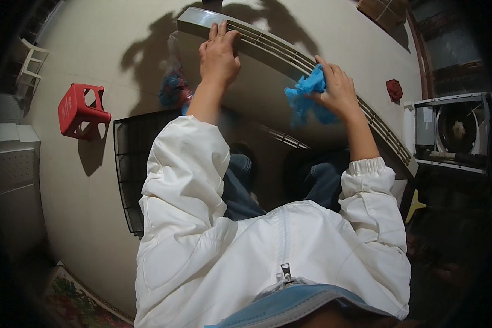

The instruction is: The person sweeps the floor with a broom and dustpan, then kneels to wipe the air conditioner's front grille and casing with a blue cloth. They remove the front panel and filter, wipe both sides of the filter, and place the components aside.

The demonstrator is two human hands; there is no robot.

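A long, pale plastic or metal panel with a slotted vent grille (279,51) runs from the upper middle down to the right. My left hand (221,53) grips its top edge near the left end, fingers over the rim and thumb by the slots. Farther right, my right hand (334,88) is at the same edge with a crumpled blue cloth (311,84) between thumb and fingers; the cloth hangs over the panel's face. Beside my left forearm lies a clear plastic bag (174,88) with blue and red contents. The panel's lower part is partly hidden by my arms and knees.
On the left stand a red plastic stool (76,110) and a white rack (33,65). A black mesh frame (129,172) lies by my left sleeve. To the right are an opened appliance housing with a fan (457,127), a dark red cloth (394,90) and a yellow-green tool (415,207). A cardboard box (383,12) sits top right.
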